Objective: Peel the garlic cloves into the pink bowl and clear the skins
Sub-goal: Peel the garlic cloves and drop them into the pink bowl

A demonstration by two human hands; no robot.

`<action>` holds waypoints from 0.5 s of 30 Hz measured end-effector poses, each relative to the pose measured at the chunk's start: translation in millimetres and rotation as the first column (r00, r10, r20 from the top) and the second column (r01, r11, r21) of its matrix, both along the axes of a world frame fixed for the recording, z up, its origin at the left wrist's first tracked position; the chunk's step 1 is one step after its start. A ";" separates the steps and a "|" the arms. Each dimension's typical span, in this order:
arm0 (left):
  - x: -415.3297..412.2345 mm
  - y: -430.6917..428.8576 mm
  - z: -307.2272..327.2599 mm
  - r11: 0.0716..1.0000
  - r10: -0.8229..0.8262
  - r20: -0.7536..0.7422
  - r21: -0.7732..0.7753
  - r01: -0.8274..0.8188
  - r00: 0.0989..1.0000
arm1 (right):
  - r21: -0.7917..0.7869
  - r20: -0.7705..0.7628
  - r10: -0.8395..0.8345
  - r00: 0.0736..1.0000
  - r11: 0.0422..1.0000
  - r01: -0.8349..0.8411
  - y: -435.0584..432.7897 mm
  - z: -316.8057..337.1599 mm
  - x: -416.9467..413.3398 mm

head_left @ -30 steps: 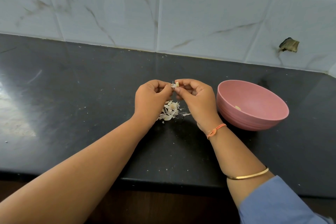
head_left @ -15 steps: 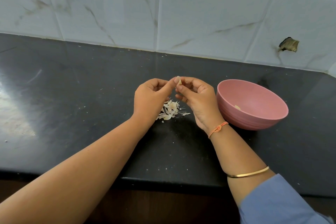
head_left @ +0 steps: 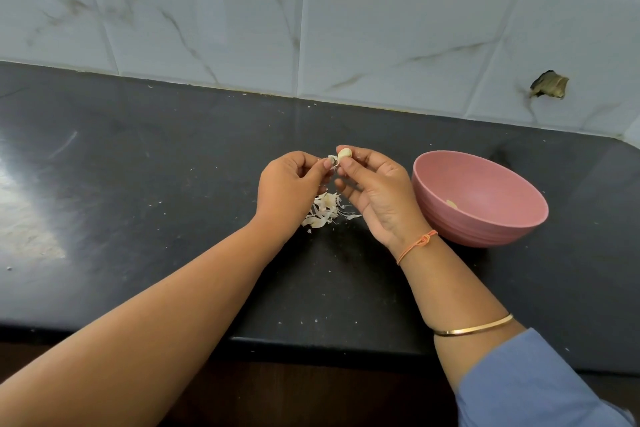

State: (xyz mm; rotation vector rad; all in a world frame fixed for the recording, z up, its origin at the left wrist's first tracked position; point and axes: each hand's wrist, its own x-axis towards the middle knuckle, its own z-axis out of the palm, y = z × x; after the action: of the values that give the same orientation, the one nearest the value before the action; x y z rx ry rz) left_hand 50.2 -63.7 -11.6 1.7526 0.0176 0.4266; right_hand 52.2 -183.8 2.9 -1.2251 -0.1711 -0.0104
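Observation:
My right hand [head_left: 375,194] pinches a pale garlic clove [head_left: 344,153] between thumb and fingertips, held above the counter. My left hand [head_left: 289,189] pinches a strip of papery skin [head_left: 331,160] that still hangs from the clove. Below and between both hands lies a small pile of peeled skins [head_left: 325,210] on the black counter. The pink bowl [head_left: 485,218] stands just right of my right hand, with one peeled clove [head_left: 451,203] showing inside it.
The black stone counter [head_left: 156,191] stretches left and right, its front edge close to me. Marbled white wall tiles [head_left: 311,17] rise behind it, with a broken hole [head_left: 549,84] at the right. Small skin crumbs dot the counter.
The hands have drawn slightly apart. The right hand has turned so the clove shows bare at its fingertips, and the left hand has pulled a strip of skin away from it.

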 end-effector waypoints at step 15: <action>-3.2 4.5 -0.3 0.976 0.129 0.003 0.175 -0.127 0.992 | -0.100 0.032 -0.047 0.998 0.994 0.050 0.9 -0.8 -1.0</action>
State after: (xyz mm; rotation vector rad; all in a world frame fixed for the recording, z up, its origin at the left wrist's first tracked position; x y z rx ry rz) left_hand 47.1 -59.1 -11.9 1.9332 0.1022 0.5280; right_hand 51.1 -182.9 2.1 -1.3304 -0.1697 -0.0626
